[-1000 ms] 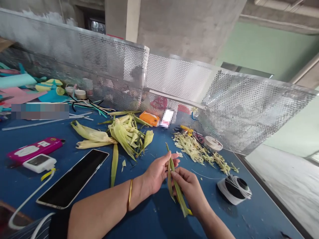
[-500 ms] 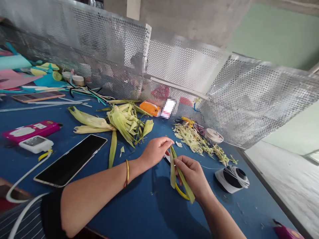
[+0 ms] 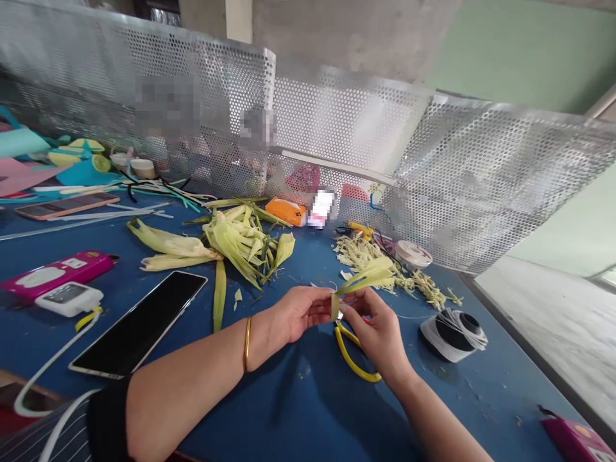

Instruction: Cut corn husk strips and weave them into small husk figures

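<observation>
Both of my hands meet over the middle of the table, closed on a green corn husk strip. My left hand pinches its near end, where a short piece hangs folded down between the hands. Fingers of my right hand press on the strip from the other side, and its wide part fans out up and to the right. Beneath my right hand lie scissors with yellow handles, their blades mostly hidden. A heap of corn husks is beyond my left hand, and a pile of shredded husk is beyond my right.
A spool of white thread stands at right, near a roll of white tape. On the left are a black-screened phone and a magenta power bank with a white cable. Perforated metal sheeting lines the table's back.
The husk strip pointed down toward me earlier; now it is folded, with its wide part turned up and to the right. The yellow scissor handles show more plainly. The view has shifted slightly.
</observation>
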A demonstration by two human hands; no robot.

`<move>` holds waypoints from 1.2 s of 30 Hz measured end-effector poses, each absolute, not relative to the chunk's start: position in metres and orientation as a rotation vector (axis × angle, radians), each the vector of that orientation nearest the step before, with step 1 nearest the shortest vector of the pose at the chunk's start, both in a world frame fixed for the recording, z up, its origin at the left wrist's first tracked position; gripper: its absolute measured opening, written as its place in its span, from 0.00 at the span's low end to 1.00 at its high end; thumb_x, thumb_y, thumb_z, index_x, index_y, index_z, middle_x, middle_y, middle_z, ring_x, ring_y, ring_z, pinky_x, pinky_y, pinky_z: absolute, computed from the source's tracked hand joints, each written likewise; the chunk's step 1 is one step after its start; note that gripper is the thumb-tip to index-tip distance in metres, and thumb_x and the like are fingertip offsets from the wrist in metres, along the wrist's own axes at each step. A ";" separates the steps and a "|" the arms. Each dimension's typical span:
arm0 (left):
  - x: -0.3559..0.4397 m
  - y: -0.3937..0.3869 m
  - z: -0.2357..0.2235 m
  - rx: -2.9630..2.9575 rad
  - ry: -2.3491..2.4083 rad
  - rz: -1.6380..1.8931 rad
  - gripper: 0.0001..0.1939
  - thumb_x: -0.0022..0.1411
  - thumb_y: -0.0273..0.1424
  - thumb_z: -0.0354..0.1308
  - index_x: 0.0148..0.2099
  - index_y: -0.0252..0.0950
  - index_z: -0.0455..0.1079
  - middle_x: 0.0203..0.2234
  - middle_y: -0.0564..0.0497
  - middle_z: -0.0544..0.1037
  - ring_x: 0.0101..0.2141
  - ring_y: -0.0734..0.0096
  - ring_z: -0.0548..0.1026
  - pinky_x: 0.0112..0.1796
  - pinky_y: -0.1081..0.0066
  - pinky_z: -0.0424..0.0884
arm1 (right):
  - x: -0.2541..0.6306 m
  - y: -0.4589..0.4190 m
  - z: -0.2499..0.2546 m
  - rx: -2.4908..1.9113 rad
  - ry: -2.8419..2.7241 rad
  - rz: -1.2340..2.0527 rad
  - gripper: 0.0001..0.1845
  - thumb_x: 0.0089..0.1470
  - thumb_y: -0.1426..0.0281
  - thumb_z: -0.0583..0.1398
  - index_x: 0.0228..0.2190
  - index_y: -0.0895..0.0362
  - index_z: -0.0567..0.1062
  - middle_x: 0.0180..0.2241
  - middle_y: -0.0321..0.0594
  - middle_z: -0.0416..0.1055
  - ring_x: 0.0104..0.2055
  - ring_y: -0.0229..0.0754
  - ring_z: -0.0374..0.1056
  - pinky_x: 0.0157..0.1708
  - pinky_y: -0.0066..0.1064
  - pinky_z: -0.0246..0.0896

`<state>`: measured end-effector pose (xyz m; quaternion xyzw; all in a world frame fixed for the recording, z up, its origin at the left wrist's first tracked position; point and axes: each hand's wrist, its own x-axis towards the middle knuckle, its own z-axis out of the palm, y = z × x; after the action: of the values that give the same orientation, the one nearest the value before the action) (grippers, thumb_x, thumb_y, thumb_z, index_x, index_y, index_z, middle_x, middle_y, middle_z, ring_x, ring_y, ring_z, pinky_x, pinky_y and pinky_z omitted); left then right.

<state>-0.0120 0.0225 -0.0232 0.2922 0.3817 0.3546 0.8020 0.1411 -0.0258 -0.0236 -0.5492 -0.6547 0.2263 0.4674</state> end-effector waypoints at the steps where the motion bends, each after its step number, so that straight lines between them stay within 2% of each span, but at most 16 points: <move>1: -0.011 0.020 -0.024 0.637 0.839 0.756 0.07 0.51 0.29 0.66 0.32 0.29 0.75 0.23 0.49 0.78 0.25 0.75 0.74 0.29 0.76 0.69 | 0.141 -0.026 -0.024 -1.365 -1.593 0.523 0.11 0.53 0.61 0.61 0.33 0.55 0.73 0.27 0.38 0.73 0.27 0.40 0.67 0.28 0.30 0.62; 4: -0.008 0.012 -0.024 0.693 0.879 0.706 0.11 0.51 0.32 0.67 0.34 0.29 0.75 0.25 0.48 0.79 0.25 0.74 0.75 0.28 0.76 0.69 | 0.143 -0.027 -0.024 -1.408 -1.574 0.464 0.11 0.55 0.60 0.59 0.30 0.56 0.73 0.26 0.39 0.72 0.28 0.41 0.67 0.28 0.30 0.61; 7: -0.006 0.009 -0.026 0.715 0.850 0.655 0.17 0.55 0.40 0.65 0.37 0.30 0.74 0.29 0.45 0.80 0.25 0.71 0.77 0.26 0.74 0.68 | 0.146 -0.027 -0.023 -1.394 -1.626 0.431 0.12 0.58 0.62 0.56 0.27 0.55 0.71 0.26 0.37 0.70 0.28 0.39 0.65 0.28 0.29 0.59; 10: -0.006 0.011 -0.029 0.699 0.842 0.596 0.21 0.60 0.47 0.58 0.37 0.31 0.72 0.24 0.48 0.79 0.22 0.71 0.75 0.25 0.73 0.68 | 0.148 -0.026 -0.023 -1.384 -1.665 0.430 0.13 0.59 0.61 0.56 0.27 0.55 0.70 0.24 0.35 0.68 0.27 0.38 0.62 0.27 0.28 0.58; 14: -0.005 0.011 -0.031 0.740 0.776 0.483 0.20 0.62 0.46 0.56 0.35 0.31 0.73 0.26 0.47 0.80 0.25 0.69 0.77 0.28 0.72 0.70 | 0.150 -0.025 -0.023 -1.368 -1.639 0.481 0.12 0.60 0.62 0.54 0.29 0.55 0.71 0.26 0.36 0.70 0.28 0.39 0.64 0.29 0.29 0.59; 18: -0.005 0.008 -0.031 0.855 0.749 0.497 0.22 0.55 0.48 0.63 0.36 0.32 0.75 0.28 0.45 0.81 0.28 0.67 0.79 0.29 0.72 0.69 | 0.151 -0.023 -0.023 -1.378 -1.578 0.532 0.11 0.59 0.63 0.53 0.32 0.55 0.72 0.27 0.36 0.71 0.28 0.39 0.64 0.28 0.29 0.59; 22: -0.006 0.005 -0.030 0.904 0.742 0.472 0.20 0.49 0.44 0.69 0.35 0.32 0.76 0.28 0.45 0.81 0.27 0.68 0.78 0.30 0.71 0.68 | 0.150 -0.022 -0.025 -1.345 -1.523 0.590 0.09 0.57 0.62 0.56 0.31 0.55 0.71 0.25 0.34 0.68 0.26 0.37 0.62 0.26 0.28 0.58; 26: -0.006 0.003 -0.027 0.902 0.766 0.484 0.17 0.49 0.42 0.69 0.33 0.31 0.76 0.26 0.45 0.81 0.27 0.69 0.77 0.31 0.70 0.69 | 0.147 -0.022 -0.025 -1.328 -1.484 0.672 0.10 0.57 0.61 0.56 0.33 0.55 0.71 0.27 0.35 0.69 0.28 0.38 0.63 0.28 0.28 0.60; 30: -0.006 0.005 -0.023 0.838 0.833 0.588 0.18 0.47 0.42 0.70 0.32 0.31 0.76 0.27 0.45 0.81 0.28 0.68 0.78 0.32 0.71 0.69 | 0.147 -0.025 -0.021 -1.410 -1.559 0.621 0.15 0.58 0.56 0.57 0.31 0.55 0.71 0.25 0.36 0.71 0.26 0.38 0.64 0.27 0.28 0.60; 32: -0.006 0.008 -0.022 0.782 0.893 0.673 0.19 0.45 0.41 0.71 0.32 0.31 0.75 0.26 0.45 0.81 0.27 0.70 0.77 0.29 0.73 0.67 | 0.147 -0.026 -0.020 -1.494 -1.677 0.535 0.15 0.58 0.55 0.57 0.32 0.54 0.72 0.24 0.36 0.72 0.25 0.39 0.65 0.25 0.28 0.58; 36: -0.006 0.014 -0.022 0.741 1.012 0.837 0.16 0.46 0.37 0.71 0.30 0.31 0.73 0.26 0.46 0.80 0.19 0.79 0.68 0.20 0.75 0.54 | 0.148 -0.028 -0.023 -1.611 -1.886 0.237 0.15 0.62 0.57 0.54 0.31 0.53 0.72 0.21 0.34 0.72 0.22 0.38 0.64 0.23 0.28 0.51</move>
<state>-0.0060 0.0137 -0.0216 0.3363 0.4595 0.3800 0.7289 0.1476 -0.0284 -0.0229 -0.6127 -0.7173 0.0902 0.3193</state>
